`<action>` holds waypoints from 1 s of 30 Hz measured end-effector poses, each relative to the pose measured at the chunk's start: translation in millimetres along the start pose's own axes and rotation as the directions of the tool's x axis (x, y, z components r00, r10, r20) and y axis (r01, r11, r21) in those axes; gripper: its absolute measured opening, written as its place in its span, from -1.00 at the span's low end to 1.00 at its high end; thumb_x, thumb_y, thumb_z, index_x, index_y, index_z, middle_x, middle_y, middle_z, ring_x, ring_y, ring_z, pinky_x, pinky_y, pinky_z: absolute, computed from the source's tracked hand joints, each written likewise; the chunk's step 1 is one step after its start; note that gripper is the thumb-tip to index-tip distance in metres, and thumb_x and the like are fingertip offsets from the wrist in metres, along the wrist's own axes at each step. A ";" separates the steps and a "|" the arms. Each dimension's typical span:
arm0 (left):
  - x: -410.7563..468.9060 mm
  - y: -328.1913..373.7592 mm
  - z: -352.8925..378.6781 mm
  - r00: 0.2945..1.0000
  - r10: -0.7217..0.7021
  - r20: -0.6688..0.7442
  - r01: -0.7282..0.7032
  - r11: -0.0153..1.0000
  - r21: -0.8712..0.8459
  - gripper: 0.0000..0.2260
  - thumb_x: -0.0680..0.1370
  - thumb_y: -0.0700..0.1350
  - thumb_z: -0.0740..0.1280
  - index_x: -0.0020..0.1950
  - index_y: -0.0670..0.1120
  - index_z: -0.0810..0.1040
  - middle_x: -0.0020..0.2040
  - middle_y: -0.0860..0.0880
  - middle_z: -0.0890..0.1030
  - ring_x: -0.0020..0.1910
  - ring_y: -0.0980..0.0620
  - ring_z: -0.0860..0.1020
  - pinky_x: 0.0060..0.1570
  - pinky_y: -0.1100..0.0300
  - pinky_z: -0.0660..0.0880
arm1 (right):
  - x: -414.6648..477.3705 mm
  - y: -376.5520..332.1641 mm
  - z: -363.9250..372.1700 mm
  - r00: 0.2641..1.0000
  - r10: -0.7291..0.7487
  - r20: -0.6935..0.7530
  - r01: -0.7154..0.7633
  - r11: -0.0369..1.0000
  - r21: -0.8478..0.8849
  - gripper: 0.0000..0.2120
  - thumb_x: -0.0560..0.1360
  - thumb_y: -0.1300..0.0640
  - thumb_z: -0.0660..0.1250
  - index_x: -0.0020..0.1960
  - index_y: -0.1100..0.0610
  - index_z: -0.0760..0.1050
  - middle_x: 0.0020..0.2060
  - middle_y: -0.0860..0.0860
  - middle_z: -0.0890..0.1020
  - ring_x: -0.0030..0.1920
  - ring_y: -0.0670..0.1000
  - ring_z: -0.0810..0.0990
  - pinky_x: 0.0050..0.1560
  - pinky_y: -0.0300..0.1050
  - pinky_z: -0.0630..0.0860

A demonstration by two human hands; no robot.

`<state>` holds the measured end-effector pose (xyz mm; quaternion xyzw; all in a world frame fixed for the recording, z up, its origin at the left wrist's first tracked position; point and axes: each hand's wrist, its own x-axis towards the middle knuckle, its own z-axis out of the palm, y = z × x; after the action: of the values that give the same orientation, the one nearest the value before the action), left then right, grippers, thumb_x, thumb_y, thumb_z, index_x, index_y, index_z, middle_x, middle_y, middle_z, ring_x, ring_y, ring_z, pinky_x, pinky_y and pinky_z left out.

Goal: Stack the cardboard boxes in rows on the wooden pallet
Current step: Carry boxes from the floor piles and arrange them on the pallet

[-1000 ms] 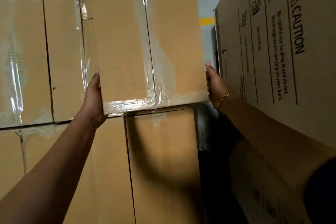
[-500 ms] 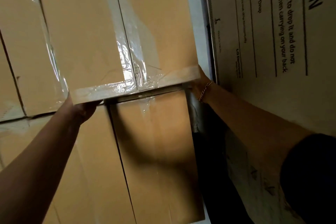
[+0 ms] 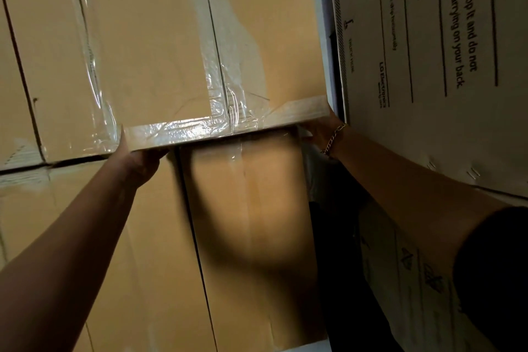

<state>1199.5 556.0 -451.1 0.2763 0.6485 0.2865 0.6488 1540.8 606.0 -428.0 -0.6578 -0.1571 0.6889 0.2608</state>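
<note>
The taped box (image 3: pixel 171 51) is raised against the stacked boxes (image 3: pixel 251 223). The left hand (image 3: pixel 140 163) grips its lower left corner, thumb up the side, fingers curled underneath. The right hand (image 3: pixel 320 131) is at the lower right corner, fingers hidden, so I cannot tell their grip.

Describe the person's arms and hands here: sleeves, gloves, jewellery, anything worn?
Both hands are bare, with no gloves. The right hand has a gold-coloured chain bracelet at its wrist, and a dark sleeve covers the right upper arm, leaving the forearm uncovered. The left hand and forearm show no jewellery, watch or sleeve in the part that is in view.
</note>
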 end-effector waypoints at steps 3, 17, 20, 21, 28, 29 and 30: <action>-1.1 -1.2 7.8 0.991 -0.096 -0.090 0.079 0.981 -0.178 -0.94 0.61 -0.15 0.23 0.03 -0.03 0.49 -0.05 0.06 0.65 -0.15 0.19 0.66 0.02 0.19 0.53 | -4.3 1.7 -2.9 0.999 0.051 0.001 -0.051 0.997 -0.065 -0.68 0.71 0.09 0.00 -0.10 0.02 0.45 -0.27 -0.08 0.57 -0.31 -0.18 0.54 -0.36 -0.29 0.47; -9.4 -1.4 10.8 0.988 -0.127 -0.089 0.115 0.985 -0.127 -0.67 0.40 -0.05 0.28 0.14 -0.07 0.48 -0.07 0.09 0.68 -0.13 0.22 0.66 0.05 0.14 0.51 | 8.8 14.0 -7.4 0.995 -0.001 0.098 -0.005 0.999 0.051 -0.72 0.71 0.22 0.06 -0.04 0.12 0.51 -0.41 -0.07 0.67 -0.41 -0.13 0.64 -0.48 -0.30 0.49; -12.5 2.3 10.6 0.988 -0.127 -0.088 0.120 0.990 -0.079 -0.55 0.45 -0.06 0.29 0.32 -0.13 0.45 0.12 -0.03 0.62 -0.06 0.18 0.66 0.09 0.12 0.51 | 6.2 11.1 -4.3 0.995 -0.016 0.100 0.001 0.990 0.142 -0.90 0.53 0.19 0.19 -0.08 0.15 0.48 -0.45 -0.06 0.64 -0.47 -0.13 0.61 -0.55 -0.31 0.45; -11.4 2.3 8.4 0.986 -0.133 -0.099 0.125 0.988 -0.088 -0.55 0.50 -0.08 0.30 0.38 -0.17 0.44 0.17 -0.08 0.62 -0.02 0.14 0.67 0.17 0.05 0.49 | 5.4 9.5 -4.1 0.995 -0.020 0.094 0.006 0.989 0.151 -0.90 0.48 0.16 0.19 -0.09 0.16 0.46 -0.49 -0.08 0.62 -0.51 -0.15 0.57 -0.56 -0.33 0.43; -48.4 46.5 17.4 0.967 -0.125 -0.223 0.074 0.972 -0.224 -0.29 0.50 0.49 0.13 0.52 0.12 0.40 0.34 0.10 0.60 0.31 0.07 0.57 0.34 -0.02 0.40 | -38.4 -14.8 -2.2 0.998 -0.042 0.048 0.041 0.999 0.018 -0.59 0.64 -0.22 0.02 0.03 -0.04 0.56 -0.25 -0.15 0.70 0.09 0.10 0.64 0.48 0.26 0.17; -59.2 55.3 22.8 0.970 -0.085 -0.230 0.035 0.977 -0.210 -0.28 0.49 0.50 0.13 0.52 0.11 0.41 0.38 0.13 0.56 0.34 0.12 0.54 0.37 -0.02 0.40 | -46.1 -15.0 -3.8 0.997 -0.070 0.041 0.070 0.998 0.001 -0.52 0.58 -0.33 0.03 0.15 -0.07 0.57 -0.10 -0.14 0.72 0.19 0.07 0.60 0.46 0.29 0.21; -70.0 60.3 27.5 0.968 -0.039 -0.250 -0.010 0.981 -0.192 -0.33 0.53 0.47 0.14 0.49 0.10 0.43 0.38 0.18 0.53 0.34 0.19 0.51 0.41 -0.03 0.39 | -53.1 -14.4 -5.1 0.994 -0.099 0.041 0.100 0.995 -0.018 -0.43 0.50 -0.41 0.06 0.26 -0.08 0.54 0.05 -0.12 0.70 0.24 0.02 0.58 0.42 0.28 0.27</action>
<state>1226.6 546.5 -359.1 0.1689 0.6971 0.3757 0.5868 1548.0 587.0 -376.6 -0.6378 -0.2017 0.6864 0.2852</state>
